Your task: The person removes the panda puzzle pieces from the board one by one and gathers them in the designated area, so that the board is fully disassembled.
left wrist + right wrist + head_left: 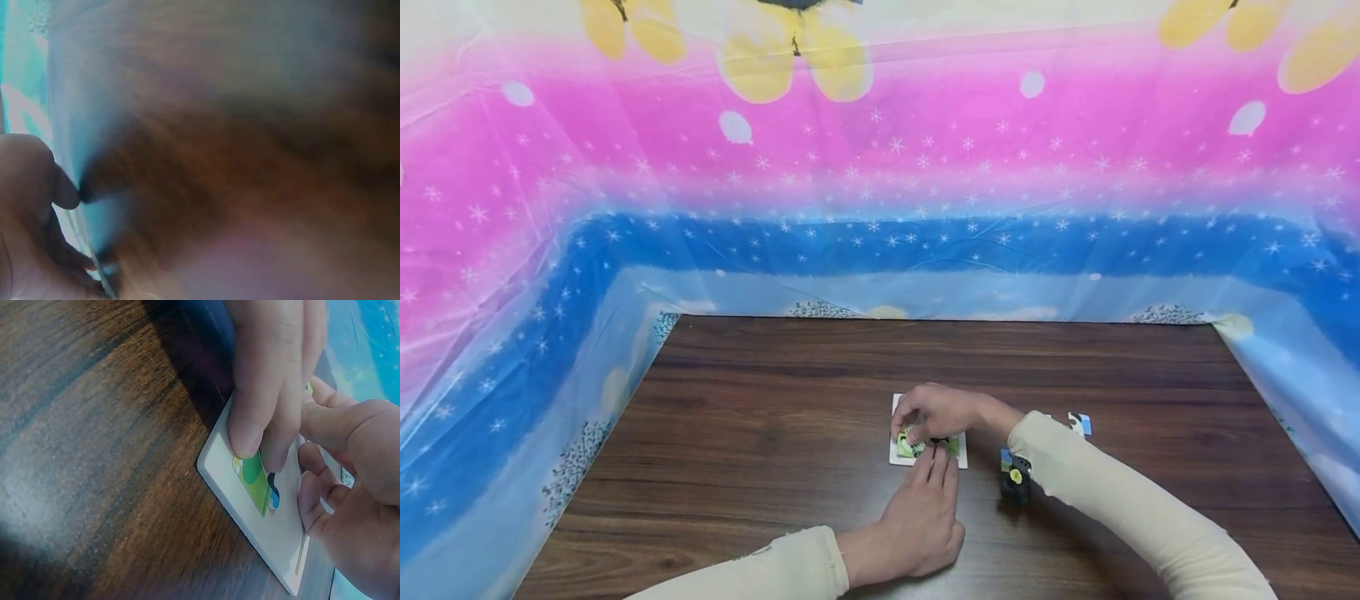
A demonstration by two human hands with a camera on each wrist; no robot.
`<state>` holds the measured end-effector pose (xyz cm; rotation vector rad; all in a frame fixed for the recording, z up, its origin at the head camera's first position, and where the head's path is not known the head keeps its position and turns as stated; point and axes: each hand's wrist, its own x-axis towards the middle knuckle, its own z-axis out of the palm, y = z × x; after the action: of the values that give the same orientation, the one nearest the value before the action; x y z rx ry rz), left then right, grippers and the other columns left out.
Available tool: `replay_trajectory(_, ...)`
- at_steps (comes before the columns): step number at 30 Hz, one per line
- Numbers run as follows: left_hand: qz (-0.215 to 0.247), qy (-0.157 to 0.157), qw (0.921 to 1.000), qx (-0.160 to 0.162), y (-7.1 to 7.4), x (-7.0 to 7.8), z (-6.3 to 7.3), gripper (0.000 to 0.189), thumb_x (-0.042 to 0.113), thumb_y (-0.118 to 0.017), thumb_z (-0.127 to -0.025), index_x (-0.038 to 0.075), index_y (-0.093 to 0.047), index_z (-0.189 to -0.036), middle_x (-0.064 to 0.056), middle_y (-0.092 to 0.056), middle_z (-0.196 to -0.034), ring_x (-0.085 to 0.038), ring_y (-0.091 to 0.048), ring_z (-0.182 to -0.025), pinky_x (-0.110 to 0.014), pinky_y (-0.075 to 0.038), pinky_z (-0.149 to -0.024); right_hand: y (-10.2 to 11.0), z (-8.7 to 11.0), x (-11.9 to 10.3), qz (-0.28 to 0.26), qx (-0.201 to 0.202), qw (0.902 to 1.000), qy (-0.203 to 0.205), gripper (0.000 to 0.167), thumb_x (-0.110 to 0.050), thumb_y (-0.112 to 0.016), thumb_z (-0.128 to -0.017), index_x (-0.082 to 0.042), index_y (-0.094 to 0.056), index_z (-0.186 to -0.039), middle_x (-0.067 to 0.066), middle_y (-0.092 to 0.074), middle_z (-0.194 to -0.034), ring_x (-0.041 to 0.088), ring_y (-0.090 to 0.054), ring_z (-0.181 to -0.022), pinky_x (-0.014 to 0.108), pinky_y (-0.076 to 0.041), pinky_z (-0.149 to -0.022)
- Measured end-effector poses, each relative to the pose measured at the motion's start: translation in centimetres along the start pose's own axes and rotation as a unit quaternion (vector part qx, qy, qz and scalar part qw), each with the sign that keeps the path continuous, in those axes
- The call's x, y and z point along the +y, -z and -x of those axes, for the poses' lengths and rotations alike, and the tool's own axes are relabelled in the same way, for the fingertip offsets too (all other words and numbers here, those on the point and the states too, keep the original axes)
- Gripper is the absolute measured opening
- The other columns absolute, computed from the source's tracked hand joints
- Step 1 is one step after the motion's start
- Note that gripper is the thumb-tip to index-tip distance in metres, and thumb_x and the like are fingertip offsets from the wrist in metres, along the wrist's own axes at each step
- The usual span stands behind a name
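A small white-framed puzzle board [896, 459] lies on the table under both hands. My left hand [922, 521] reaches in from the near side, its extended fingers pressing on a green puzzle piece [253, 481] in the board. Over the board's far left part, my right hand [943, 410] pinches another green patterned puzzle piece [906, 443] between thumb and fingers, largely covering it. In the right wrist view the right hand's fingers [312, 487] are bent at the white surface, beside the left fingertips. The left wrist view is mostly blurred.
To the right of the board, one loose puzzle piece [1081, 423] lies beyond the right forearm and another piece [1006, 459] sits partly behind the right wrist's black camera [1017, 485]. A printed cloth [880, 242] surrounds the brown wooden table [737, 417] at the back and sides.
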<state>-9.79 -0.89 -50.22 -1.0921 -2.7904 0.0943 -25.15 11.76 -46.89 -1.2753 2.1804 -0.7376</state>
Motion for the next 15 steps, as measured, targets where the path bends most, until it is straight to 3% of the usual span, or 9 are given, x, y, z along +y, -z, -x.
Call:
replay_trajectory(10,0.029,0.001,0.9993,-0.023,0.11,-0.06,0.06,0.070,0.032,-0.051,-0.091,-0.012,-0.046,-0.144,-0.030,-0.045,-0.150,-0.040,-0.037,-0.145,-0.044,-0.026,-0.123,0.19,0.16,0.28,-0.040,-0.014,0.9991,-0.001,0.011,-0.010,-0.068,-0.098,-0.020,-0.071,-0.101,-0.007,-0.069,-0.101,0.006,-0.063,-0.103,0.030,-0.053,-0.094)
replay_trajectory(15,0.040,-0.001,0.9985,-0.039,0.19,-0.18,0.06,0.070,0.031,-0.049,-0.092,-0.012,-0.043,-0.147,-0.030,-0.042,-0.152,-0.040,-0.035,-0.147,-0.044,-0.024,-0.124,0.39,0.36,0.58,-0.049,-0.019,0.9986,0.003,0.012,-0.006,-0.068,-0.097,-0.018,-0.071,-0.097,-0.003,-0.070,-0.099,0.007,-0.065,-0.097,0.030,-0.054,-0.086)
